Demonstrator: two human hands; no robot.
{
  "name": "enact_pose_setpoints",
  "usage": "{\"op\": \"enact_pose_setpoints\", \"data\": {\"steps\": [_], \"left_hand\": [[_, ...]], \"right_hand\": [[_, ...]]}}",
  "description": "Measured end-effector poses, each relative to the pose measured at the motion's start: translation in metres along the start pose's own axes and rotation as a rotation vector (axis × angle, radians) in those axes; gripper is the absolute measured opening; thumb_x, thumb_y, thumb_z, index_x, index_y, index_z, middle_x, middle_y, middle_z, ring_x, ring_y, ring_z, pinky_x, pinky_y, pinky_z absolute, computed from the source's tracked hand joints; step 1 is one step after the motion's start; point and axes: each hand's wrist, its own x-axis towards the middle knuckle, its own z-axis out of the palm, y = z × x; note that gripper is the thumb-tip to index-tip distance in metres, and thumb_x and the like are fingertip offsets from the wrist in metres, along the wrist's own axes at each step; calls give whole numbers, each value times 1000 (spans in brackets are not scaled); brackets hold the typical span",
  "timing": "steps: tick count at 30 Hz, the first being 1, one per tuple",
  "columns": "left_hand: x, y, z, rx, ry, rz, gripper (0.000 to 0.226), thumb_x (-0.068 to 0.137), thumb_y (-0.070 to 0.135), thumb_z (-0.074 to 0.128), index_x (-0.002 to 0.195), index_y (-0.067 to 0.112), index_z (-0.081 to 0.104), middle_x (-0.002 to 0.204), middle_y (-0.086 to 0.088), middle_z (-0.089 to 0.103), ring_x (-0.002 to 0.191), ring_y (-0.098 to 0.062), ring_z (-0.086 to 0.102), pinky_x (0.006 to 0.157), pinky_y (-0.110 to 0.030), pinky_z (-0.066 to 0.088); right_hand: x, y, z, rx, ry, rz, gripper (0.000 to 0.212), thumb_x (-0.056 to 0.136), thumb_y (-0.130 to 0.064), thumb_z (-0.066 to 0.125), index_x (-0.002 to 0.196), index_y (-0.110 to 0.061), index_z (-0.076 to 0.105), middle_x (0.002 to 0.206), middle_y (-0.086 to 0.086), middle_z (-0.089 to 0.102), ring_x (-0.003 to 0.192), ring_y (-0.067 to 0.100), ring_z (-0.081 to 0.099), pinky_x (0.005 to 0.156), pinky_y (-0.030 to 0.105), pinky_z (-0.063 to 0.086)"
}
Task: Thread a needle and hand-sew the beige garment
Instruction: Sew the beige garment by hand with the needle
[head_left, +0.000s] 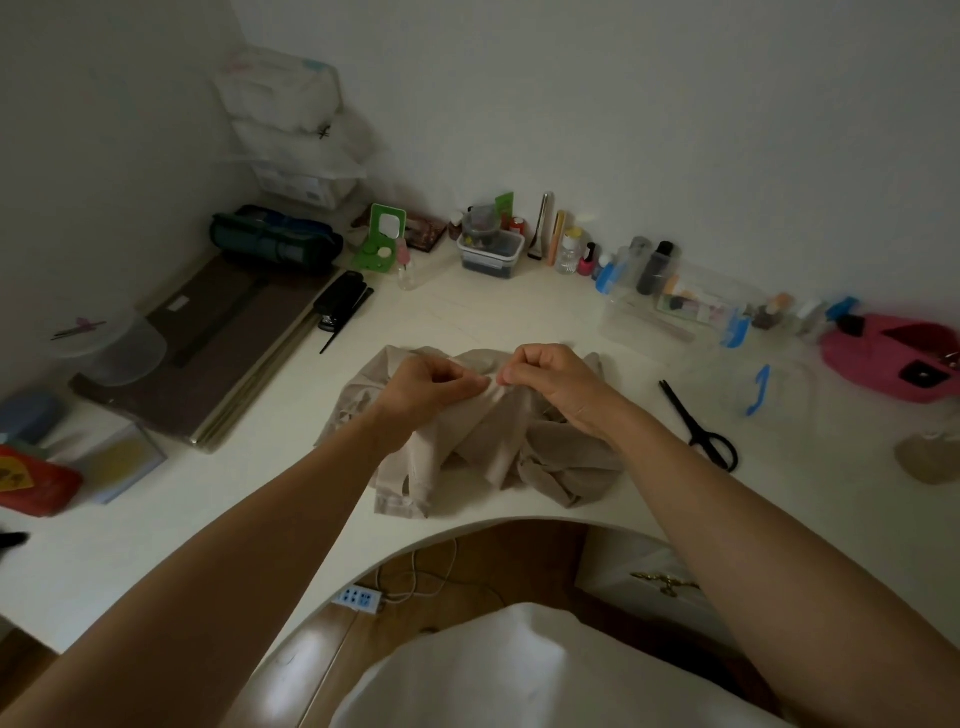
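I'm seeing the stapler (340, 299) lying at 10 o'clock from the garment (488, 447). Left hand (431, 387) is pinching a raised fold of the garment, which is lying crumpled on the table (234, 493). Right hand (550, 376) is pinching the same fold, fingertips almost meeting the left's. I can't make out a needle. Scissors (698, 426) are lying at 3 o'clock.

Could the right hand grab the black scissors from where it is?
Probably yes. The scissors lie on the table just right of the right hand, with bare tabletop between. The hand pinches the beige garment, so it must let go first.
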Motion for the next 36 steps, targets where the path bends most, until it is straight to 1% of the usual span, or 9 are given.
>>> {"op": "enact_pose_setpoints", "data": {"steps": [3, 5, 9, 15, 18, 23, 26, 31, 36], "left_hand": [[1, 1, 0, 14, 5, -13, 21, 78, 29, 76, 93, 13, 75, 93, -2, 70, 84, -11, 63, 80, -29, 53], [3, 1, -1, 66, 9, -7, 18, 79, 29, 76, 91, 16, 76, 94, -1, 71, 85, -12, 63, 84, -33, 54], [4, 1, -1, 64, -4, 7, 19, 83, 26, 72, 95, 11, 74, 97, -5, 69, 84, -12, 62, 80, -29, 54], [3, -1, 3, -30, -19, 32, 22, 91, 20, 63, 102, 1, 70, 88, 1, 64, 67, 3, 61, 67, -12, 51], [4, -2, 4, -12, -7, 37, 23, 92, 22, 62, 103, 4, 71, 93, 0, 65, 78, -4, 60, 71, -13, 50], [5, -2, 6, 0, 22, 32, 24, 86, 26, 69, 100, 7, 73, 96, -2, 68, 84, -8, 59, 79, -20, 49], [6, -4, 5, -26, 20, 20, 24, 83, 25, 72, 96, 4, 73, 90, -4, 68, 81, -10, 61, 70, -18, 50], [4, -3, 4, -17, 14, 10, 19, 87, 22, 68, 97, 6, 73, 87, 0, 66, 76, -7, 59, 61, -13, 49], [5, -4, 4, -16, 33, -1, 23, 88, 24, 66, 100, 5, 73, 90, -5, 67, 73, -6, 59, 56, -12, 45]], "right_hand": [[-2, 1, 1, -11, 19, 11, 13, 90, -13, 64, 77, -17, 66, 71, -7, 62, 71, -1, 54, 72, 19, 40], [-3, 1, 1, -24, 34, 19, 10, 90, -14, 63, 81, -14, 67, 73, -6, 63, 72, 0, 55, 73, 19, 40], [-4, 4, -2, -45, 54, 40, 11, 90, -15, 64, 79, -13, 67, 82, 8, 60, 81, 18, 52, 74, 25, 41], [-7, 8, -8, -68, 40, 41, 14, 91, -18, 65, 77, -16, 65, 68, 1, 54, 57, 6, 43, 57, 17, 37], [-7, 11, -9, -9, 15, 43, 13, 92, -17, 64, 79, -16, 64, 74, 11, 54, 52, 8, 37, 51, 21, 32], [-8, 13, -13, -38, -36, 18, 10, 96, -15, 59, 91, -7, 64, 56, -8, 52, 52, 8, 44, 53, 20, 39], [-10, 12, -15, -60, -52, 10, 9, 97, -14, 59, 91, -10, 64, 57, -11, 57, 54, 7, 50, 55, 18, 44], [-11, 11, -16, -130, -29, -17, 6, 92, -11, 66, 95, -11, 71, 67, -3, 66, 59, 9, 57, 62, 23, 52], [-12, 9, -16, -162, 8, -81, 14, 89, -9, 69, 94, -21, 75, 74, -3, 73, 64, 10, 63, 67, 24, 56]]}}
